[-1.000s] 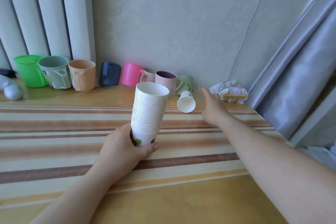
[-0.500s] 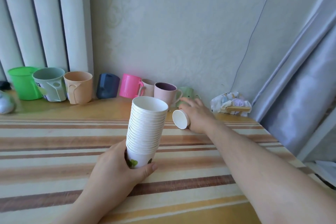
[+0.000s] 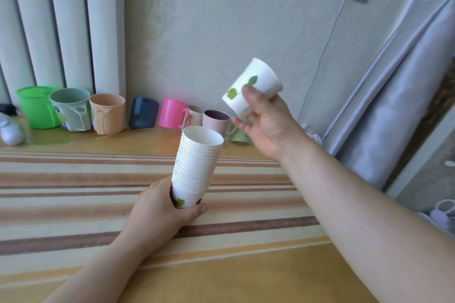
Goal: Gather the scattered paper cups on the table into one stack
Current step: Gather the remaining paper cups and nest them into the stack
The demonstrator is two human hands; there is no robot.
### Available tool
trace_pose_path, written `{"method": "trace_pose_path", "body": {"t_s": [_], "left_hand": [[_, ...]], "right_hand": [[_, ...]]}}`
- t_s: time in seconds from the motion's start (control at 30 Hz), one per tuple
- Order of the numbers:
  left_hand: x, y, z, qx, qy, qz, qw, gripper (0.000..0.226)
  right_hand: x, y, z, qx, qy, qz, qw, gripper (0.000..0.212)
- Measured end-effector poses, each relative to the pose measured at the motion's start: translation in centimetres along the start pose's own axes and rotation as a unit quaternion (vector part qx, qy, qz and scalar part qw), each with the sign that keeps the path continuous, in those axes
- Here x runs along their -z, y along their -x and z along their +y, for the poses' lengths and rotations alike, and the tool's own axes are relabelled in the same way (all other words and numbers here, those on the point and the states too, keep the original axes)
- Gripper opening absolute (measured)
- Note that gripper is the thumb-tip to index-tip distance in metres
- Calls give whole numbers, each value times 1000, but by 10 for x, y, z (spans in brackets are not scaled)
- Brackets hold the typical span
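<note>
striped table [image 3: 73, 194], plastic mugs [image 3: 107, 113] along wall [image 3: 221, 19], curtain [image 3: 394, 106] right

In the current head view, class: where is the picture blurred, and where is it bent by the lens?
Head view: motion blur softens the green cup and its neighbours at the left; the stack of paper cups in the left hand stays fairly crisp; the wide lens bows the radiator columns and curtain near the edges.
</note>
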State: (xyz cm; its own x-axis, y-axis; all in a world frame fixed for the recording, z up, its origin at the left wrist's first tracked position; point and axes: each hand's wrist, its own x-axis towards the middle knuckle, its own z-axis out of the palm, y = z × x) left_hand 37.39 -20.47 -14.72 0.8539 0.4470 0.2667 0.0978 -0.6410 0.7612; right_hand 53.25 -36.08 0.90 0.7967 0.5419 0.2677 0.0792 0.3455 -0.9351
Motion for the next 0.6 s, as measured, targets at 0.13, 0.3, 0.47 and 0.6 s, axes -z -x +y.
{"method": "trace_pose_path", "body": {"t_s": [0.13, 0.3, 0.47, 0.6], "left_hand": [[-2, -1, -3, -6, -1, 2, 1000, 40], [-4, -1, -5, -11, -5, 1, 1000, 41], [-2, -1, -6, -13, -2, -5, 1000, 42], [-2, 1, -5, -28, -2, -49, 998, 50]], "right_hand": [[-24, 19, 14, 23, 163, -41, 986, 69], [-30, 35, 42, -22, 189, -44, 981, 77], [-24, 52, 67, -55, 179, -33, 982, 84], [-15, 81, 105, -76, 321, -37, 943, 66]]}}
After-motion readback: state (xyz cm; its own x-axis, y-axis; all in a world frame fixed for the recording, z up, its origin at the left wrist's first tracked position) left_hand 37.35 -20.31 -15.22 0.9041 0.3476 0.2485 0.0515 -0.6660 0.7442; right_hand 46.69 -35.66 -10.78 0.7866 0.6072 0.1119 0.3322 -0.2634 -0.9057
